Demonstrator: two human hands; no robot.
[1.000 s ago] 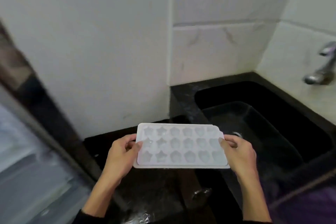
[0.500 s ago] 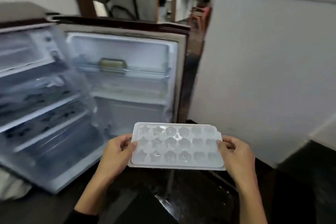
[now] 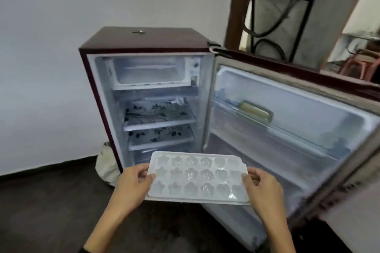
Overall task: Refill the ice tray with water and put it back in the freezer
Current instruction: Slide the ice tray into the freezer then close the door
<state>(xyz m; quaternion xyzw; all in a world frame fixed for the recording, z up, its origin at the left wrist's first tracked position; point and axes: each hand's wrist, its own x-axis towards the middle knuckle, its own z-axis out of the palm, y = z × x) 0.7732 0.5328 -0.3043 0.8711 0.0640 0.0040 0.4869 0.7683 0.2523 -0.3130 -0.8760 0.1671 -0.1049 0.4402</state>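
A white ice tray (image 3: 198,177) with star and heart shaped wells glistening with water is held level in front of me. My left hand (image 3: 133,187) grips its left end, thumb on top. My right hand (image 3: 261,191) grips its right end the same way. Straight ahead stands a small maroon fridge (image 3: 144,41) with its door (image 3: 287,121) swung open to the right. The freezer compartment (image 3: 150,72) at the fridge's top is open and frosted inside. The tray hangs below and in front of it, level with the lowest shelves.
Two shelves with floral liners (image 3: 158,113) sit under the freezer. A yellowish box (image 3: 255,112) lies in the door's upper rack. A pale bag (image 3: 104,164) leans at the fridge's lower left. A doorway with a metal frame (image 3: 283,6) is behind on the right.
My view has swung left from the sink to the open fridge, which now faces me squarely. Both hands have kept the same grip on the tray throughout.
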